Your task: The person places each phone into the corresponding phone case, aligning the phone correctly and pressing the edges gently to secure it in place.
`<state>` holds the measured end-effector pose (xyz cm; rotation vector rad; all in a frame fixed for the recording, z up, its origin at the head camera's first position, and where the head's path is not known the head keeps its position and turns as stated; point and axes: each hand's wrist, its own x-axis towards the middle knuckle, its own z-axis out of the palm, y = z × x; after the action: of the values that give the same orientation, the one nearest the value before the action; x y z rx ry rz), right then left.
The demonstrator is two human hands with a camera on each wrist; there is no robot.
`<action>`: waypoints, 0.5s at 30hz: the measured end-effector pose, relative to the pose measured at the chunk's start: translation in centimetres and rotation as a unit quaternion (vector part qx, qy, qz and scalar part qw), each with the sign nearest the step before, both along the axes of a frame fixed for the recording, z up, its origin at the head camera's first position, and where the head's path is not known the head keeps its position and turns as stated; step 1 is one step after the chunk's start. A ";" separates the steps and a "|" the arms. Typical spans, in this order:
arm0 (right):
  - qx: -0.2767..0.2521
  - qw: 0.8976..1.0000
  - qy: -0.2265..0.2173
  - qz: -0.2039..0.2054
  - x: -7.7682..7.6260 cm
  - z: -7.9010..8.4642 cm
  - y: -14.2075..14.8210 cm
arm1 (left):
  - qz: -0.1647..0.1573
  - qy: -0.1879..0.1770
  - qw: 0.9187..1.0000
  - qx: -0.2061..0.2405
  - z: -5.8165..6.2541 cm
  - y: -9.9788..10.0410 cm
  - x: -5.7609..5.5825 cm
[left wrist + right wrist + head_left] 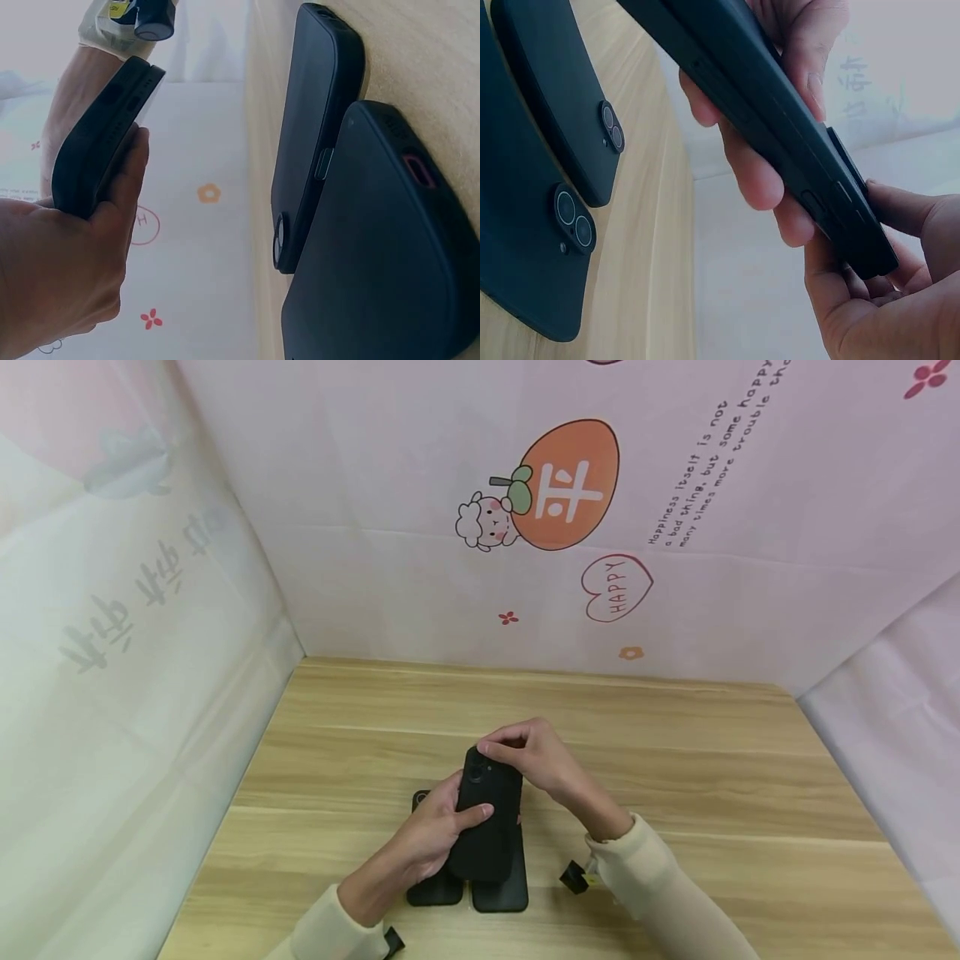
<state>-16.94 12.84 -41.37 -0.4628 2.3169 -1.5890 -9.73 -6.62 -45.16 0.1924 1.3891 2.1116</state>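
A black smartphone is held tilted above the table, its camera end pointing away from me. My left hand grips it around the sides, thumb lying across its back. At the top end, my right hand pinches the corner by the camera. The right wrist view shows the thick, layered edge of the held phone; whether a separate case makes up one layer I cannot tell. Below lie two more black phones, a left one and a right one, backs up, partly hidden by the held phone and left hand.
The phones lie on a light wood-grain table. White printed fabric stands behind it, with more at the sides. A small black device sits at the right wrist, and another at the left wrist.
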 end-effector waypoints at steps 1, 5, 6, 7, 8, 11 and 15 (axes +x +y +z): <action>0.004 1.000 0.000 0.000 0.0 0.1 0.0 | 0.001 0.003 1.000 -0.001 0.0 0.0 0.0; 0.006 1.000 -0.016 -0.001 0.0 0.3 0.1 | 0.012 0.008 1.000 -0.002 0.0 -0.1 0.0; 0.003 1.000 -0.023 -0.003 0.1 0.3 0.1 | 0.015 0.009 1.000 -0.002 0.0 -0.1 0.0; 0.000 1.000 -0.029 -0.006 0.1 0.3 0.2 | 0.019 0.009 1.000 -0.002 0.0 -0.2 0.0; -0.003 0.999 -0.032 -0.007 0.2 0.3 0.2 | 0.021 0.008 1.000 -0.002 0.0 -0.2 0.0; -0.006 0.999 -0.036 -0.013 0.3 0.2 0.2 | 0.026 0.004 1.000 -0.003 0.0 -0.3 0.0; -0.011 0.999 -0.034 -0.011 0.3 0.1 0.2 | 0.026 0.001 1.000 -0.001 0.1 -0.3 0.1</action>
<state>-16.67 13.08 -41.30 -0.3841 2.2631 -1.6158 -9.64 -6.92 -45.10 0.1596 1.4116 2.1517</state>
